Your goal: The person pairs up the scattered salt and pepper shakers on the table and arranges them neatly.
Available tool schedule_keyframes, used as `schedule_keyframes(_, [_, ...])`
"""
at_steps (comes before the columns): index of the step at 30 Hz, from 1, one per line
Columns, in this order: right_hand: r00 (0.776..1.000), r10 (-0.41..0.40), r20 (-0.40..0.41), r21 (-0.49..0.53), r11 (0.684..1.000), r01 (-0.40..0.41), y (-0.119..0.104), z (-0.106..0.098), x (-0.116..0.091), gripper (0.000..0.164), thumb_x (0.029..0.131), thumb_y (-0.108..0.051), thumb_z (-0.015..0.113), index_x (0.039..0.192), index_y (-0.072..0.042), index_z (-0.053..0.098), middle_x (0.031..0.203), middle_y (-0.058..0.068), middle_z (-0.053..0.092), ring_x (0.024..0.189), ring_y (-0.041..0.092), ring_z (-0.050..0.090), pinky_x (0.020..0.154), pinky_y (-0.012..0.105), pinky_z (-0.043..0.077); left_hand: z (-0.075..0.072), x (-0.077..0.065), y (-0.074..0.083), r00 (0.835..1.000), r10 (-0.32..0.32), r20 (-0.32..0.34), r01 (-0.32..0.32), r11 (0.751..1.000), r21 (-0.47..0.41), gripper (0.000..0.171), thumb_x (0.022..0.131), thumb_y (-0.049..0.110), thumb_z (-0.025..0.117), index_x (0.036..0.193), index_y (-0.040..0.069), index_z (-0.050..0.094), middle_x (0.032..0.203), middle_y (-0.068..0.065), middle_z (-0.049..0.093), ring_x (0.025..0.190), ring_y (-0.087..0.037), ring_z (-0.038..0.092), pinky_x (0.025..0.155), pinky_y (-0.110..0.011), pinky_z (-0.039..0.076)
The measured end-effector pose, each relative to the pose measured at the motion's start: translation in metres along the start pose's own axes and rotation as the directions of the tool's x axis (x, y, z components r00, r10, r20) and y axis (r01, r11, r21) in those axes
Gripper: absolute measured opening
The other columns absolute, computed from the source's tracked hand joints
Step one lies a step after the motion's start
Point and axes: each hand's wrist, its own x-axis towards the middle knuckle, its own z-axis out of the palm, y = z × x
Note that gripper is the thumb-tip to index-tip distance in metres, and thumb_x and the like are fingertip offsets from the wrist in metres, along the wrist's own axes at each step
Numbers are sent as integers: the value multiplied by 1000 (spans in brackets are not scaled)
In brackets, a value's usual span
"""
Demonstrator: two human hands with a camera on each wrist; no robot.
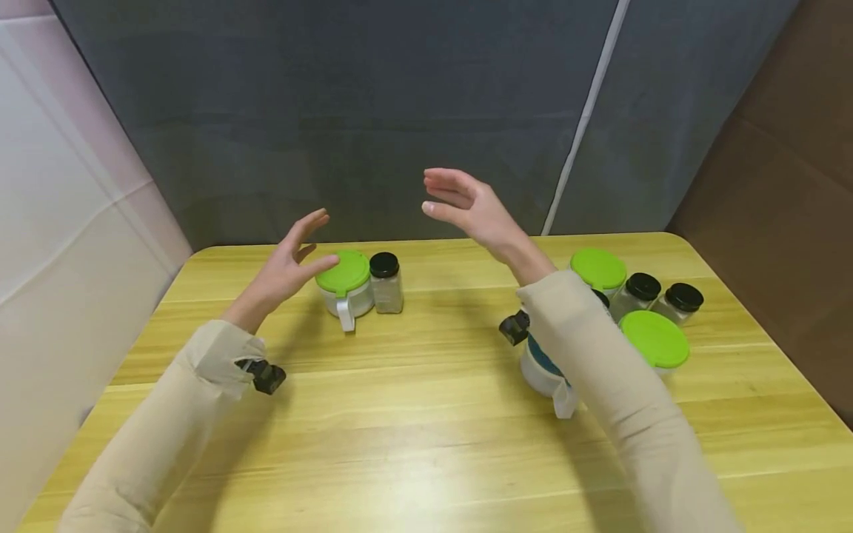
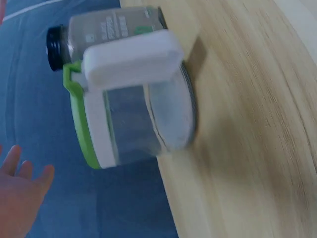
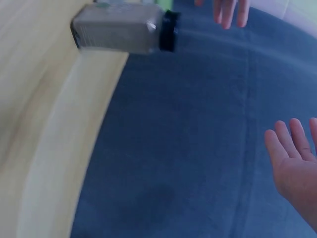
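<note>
Head view: nearest, two beige fabric sleeves (image 1: pixel 620 363) with small black wrist cameras (image 1: pixel 268 377), reaching over a pale yellow wood-grain table (image 1: pixel 413 414). Under the right sleeve, partly hidden: round pale pot with dark blue lid and white handle (image 1: pixel 537 375). Likely snag: cuff or camera catching that lid on a low arm path. Just beyond, round green-lidded pots (image 1: pixel 597 268) and clear black-capped jars (image 1: pixel 684 297), close together; probable chain knock from any sideways sweep of the elbow. Farther off, left of centre: round clear pot with bright green lid and white handle (image 1: pixel 344 280), upright, with square clear jar with black cap (image 1: pixel 386 285) just beside on the right. Cannot tell whether touching. Both near the table's far edge, so possible loss over the back from a hard push outward; risk of dragging the neighbour too, given so little finger room between. Left hand (image 1: pixel 283 270): spread wide, holding nothing, thumb overlapping the green lid in head view but apart from the pot in left wrist view. Right hand (image 1: pixel 480 215): raised, fingers extended, thumb well off them, holding nothing. Behind everything, dark grey cloth wall (image 1: pixel 373 126).
</note>
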Motion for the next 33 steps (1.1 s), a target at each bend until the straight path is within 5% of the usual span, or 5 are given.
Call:
schedule_keyframes(11, [997, -69, -23, -10, 998, 69, -22, -39, -24, 46, 84, -9, 59, 128, -6, 43, 127, 6, 44, 116, 17, 41, 93, 30, 35, 15, -4, 22, 998, 59, 3, -59, 998, -25, 68, 84, 9, 61, 139, 12, 23, 140, -7, 24, 127, -16, 19, 101, -42, 18])
schedule_keyframes(20, [992, -92, -90, -19, 996, 91, -29, -74, -49, 44, 83, -5, 59, 125, -2, 45, 125, 10, 46, 116, 21, 41, 94, 28, 34, 36, -14, 57, 991, 117, 57, -114, 991, -67, 67, 83, 3, 60, 138, 3, 21, 139, -14, 24, 127, -22, 19, 100, -47, 17])
schedule_keyframes(33, [979, -127, -161, -26, 992, 124, -34, -115, -85, 38, 84, 2, 56, 121, -4, 51, 120, 10, 50, 111, 18, 45, 88, 20, 38, 61, -17, 44, 980, 160, 120, -144, 981, -130, 67, 83, 7, 61, 139, 15, 24, 139, -1, 26, 127, -13, 20, 101, -42, 20])
